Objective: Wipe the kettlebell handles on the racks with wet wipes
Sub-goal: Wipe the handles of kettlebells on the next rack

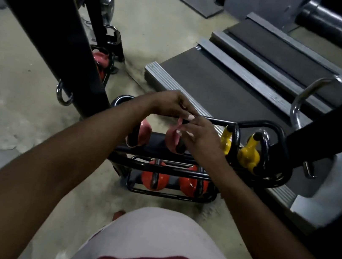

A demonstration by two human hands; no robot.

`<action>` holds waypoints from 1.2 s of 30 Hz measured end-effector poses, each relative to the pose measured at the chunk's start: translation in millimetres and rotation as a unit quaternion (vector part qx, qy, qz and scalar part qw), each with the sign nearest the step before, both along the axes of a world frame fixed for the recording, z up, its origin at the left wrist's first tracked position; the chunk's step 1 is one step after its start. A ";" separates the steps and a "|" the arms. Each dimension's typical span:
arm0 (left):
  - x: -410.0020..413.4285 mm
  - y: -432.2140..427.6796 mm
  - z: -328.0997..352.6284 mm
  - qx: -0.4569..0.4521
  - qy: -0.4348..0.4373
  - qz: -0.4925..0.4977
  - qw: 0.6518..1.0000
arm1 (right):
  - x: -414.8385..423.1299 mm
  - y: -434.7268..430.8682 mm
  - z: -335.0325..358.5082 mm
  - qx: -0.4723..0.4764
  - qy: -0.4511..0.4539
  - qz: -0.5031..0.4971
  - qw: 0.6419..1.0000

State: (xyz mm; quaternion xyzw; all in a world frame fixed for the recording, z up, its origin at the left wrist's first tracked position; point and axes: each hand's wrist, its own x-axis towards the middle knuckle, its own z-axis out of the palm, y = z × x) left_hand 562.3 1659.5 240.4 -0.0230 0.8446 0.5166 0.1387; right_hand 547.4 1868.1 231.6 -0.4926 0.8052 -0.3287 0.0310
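The person is bending over the rack (181,172), both hands meeting at the pink handle (179,123) of a pink kettlebell (172,140). The left hand (169,104) is pinching the top of that handle with curled fingers. The right hand (201,137) is curling in just beside it, but I cannot tell whether it is gripping anything. No wet wipe is showing clearly between them, so they may be rubbing with bare fingers. If they are tugging the handle, the bell could be rocking on its shelf and sliding toward the red kettlebells (155,178) below the hands. Fingers could also be getting caught against the black rail just beyond them. The yellow kettlebells (248,155) to the right of the hands are sitting close enough to knock.
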 end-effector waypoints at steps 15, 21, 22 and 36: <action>-6.2 -10.3 -10.8 -0.031 -0.007 0.038 0.999 | -13.9 -7.9 -24.3 -0.160 -0.607 -0.157 0.763; -8.8 -9.0 -12.0 -0.047 -0.008 0.043 0.998 | -3.4 8.2 -32.8 -0.124 -0.637 -0.112 0.753; -9.1 -8.5 -11.6 -0.048 -0.004 0.046 0.998 | 1.1 14.5 -30.3 -0.132 -0.601 -0.123 0.779; -11.9 -9.9 -6.7 -0.087 -0.001 0.050 0.995 | 28.1 -16.3 -2.7 0.092 0.212 -0.077 0.970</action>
